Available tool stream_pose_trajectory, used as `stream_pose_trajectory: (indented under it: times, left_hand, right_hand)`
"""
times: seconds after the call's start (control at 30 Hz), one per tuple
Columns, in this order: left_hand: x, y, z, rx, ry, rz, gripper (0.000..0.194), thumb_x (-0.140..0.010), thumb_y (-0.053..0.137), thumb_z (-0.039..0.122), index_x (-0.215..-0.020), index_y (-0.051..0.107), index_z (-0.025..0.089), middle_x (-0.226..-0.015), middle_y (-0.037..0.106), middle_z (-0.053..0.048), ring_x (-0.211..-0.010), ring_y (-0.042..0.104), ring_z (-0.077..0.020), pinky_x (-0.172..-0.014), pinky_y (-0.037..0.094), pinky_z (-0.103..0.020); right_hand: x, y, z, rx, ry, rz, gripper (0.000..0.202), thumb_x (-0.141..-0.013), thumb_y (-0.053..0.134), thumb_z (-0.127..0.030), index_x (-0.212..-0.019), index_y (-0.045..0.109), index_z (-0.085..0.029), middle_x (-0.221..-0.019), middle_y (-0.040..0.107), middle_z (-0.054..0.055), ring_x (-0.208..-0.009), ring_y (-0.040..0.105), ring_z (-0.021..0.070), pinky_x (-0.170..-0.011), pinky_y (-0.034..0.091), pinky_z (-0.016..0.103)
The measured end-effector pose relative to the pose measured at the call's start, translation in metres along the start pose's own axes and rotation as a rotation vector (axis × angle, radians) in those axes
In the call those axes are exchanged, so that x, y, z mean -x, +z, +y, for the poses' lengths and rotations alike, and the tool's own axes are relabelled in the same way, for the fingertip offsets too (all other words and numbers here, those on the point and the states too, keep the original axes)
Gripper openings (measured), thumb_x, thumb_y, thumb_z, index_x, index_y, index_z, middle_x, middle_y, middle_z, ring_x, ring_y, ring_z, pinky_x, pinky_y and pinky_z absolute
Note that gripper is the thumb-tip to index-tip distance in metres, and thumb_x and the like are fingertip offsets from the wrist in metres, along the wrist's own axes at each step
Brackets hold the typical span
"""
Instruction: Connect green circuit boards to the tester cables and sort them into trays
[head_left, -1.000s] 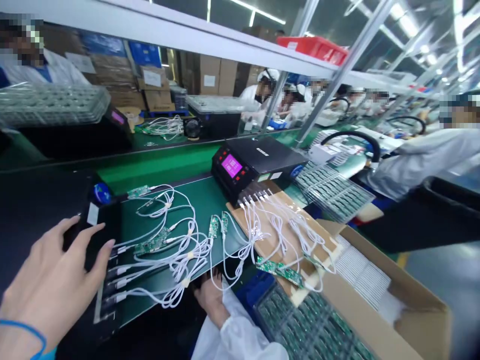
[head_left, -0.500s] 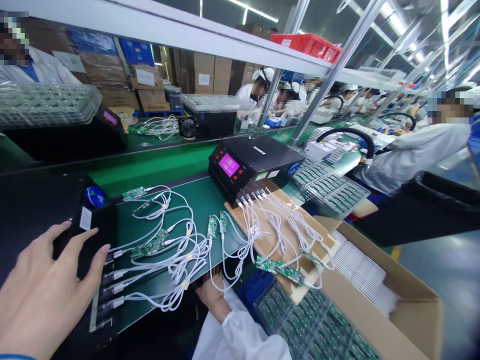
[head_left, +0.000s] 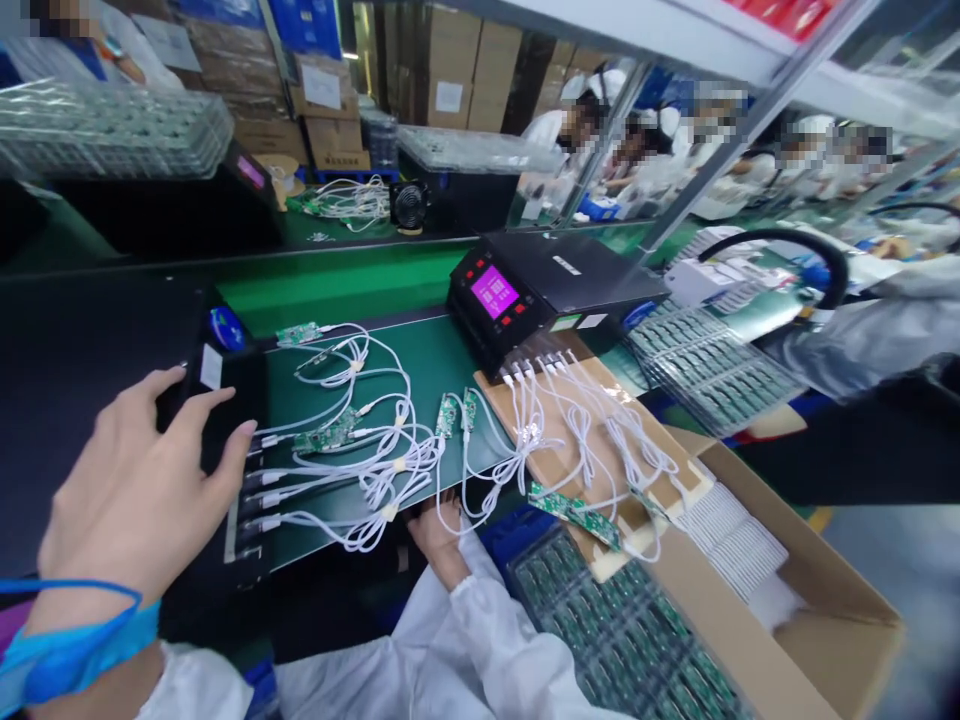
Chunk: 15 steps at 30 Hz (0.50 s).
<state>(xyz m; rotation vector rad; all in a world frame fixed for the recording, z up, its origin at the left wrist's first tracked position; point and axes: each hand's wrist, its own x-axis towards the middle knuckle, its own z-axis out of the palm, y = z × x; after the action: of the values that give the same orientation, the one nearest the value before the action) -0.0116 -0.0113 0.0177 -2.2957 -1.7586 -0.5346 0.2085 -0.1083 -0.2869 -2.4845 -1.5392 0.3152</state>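
Note:
My left hand (head_left: 150, 470), with a blue wrist strap (head_left: 90, 650), hovers over the black box (head_left: 97, 370) at the left; its fingers are spread and nothing is in them. White cables (head_left: 330, 465) run from that box's sockets across the green mat (head_left: 405, 350) to small green circuit boards (head_left: 326, 430). My right hand (head_left: 439, 545) is low at the table's front edge, beneath the cables, its fingers mostly hidden. Close to it, two circuit boards (head_left: 446, 415) hang on cables from a second black box (head_left: 570, 280) with a lit pink screen (head_left: 495, 290).
A cardboard sheet (head_left: 562, 430) lies under more cables. To the right stands an open carton (head_left: 840, 620) of white pieces. Trays of circuit boards (head_left: 600, 620) sit below the table edge and at the right (head_left: 712, 365). Co-workers sit farther back.
The view has tilted down and turned left, so the scene sits farther right. More of my left wrist and its blue strap shows. Both hands keep about the same places over the table.

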Motion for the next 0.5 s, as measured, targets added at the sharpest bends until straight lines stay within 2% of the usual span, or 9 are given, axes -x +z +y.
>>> stream_pose_trajectory:
  times: [0.1, 0.23, 0.5]
  left_hand:
    - [-0.002, -0.007, 0.007, -0.079, 0.005, -0.016, 0.066, -0.1, 0.025, 0.056, -0.126, 0.068, 0.014, -0.148, 0.048, -0.021, -0.135, 0.051, -0.0455, -0.095, 0.058, -0.064]
    - [-0.002, -0.013, 0.012, -0.102, -0.038, -0.066, 0.061, -0.101, 0.029, 0.054, -0.128, 0.067, 0.016, -0.15, 0.047, -0.019, -0.138, 0.05, -0.042, -0.097, 0.058, -0.061]
    - [-0.003, -0.016, 0.013, -0.101, -0.035, -0.102, 0.062, -0.101, 0.03, 0.055, -0.129, 0.066, 0.014, -0.151, 0.046, -0.023, -0.137, 0.05, -0.0467, -0.096, 0.057, -0.066]
  right_hand:
    - [0.001, -0.007, 0.002, 0.026, 0.01, 0.011, 0.059, -0.088, 0.07, -0.049, -0.137, 0.065, -0.016, -0.136, 0.064, 0.024, -0.117, 0.065, 0.0402, -0.098, 0.051, 0.048]
    - [0.002, -0.012, 0.005, -0.02, 0.006, -0.021, 0.057, -0.089, 0.068, -0.052, -0.14, 0.065, -0.026, -0.132, 0.067, 0.02, -0.114, 0.066, 0.039, -0.097, 0.051, 0.047]
    - [-0.001, -0.006, 0.007, -0.095, -0.009, -0.013, 0.061, -0.089, 0.066, -0.049, -0.142, 0.064, -0.018, -0.141, 0.062, 0.022, -0.126, 0.059, 0.0444, -0.105, 0.045, 0.053]
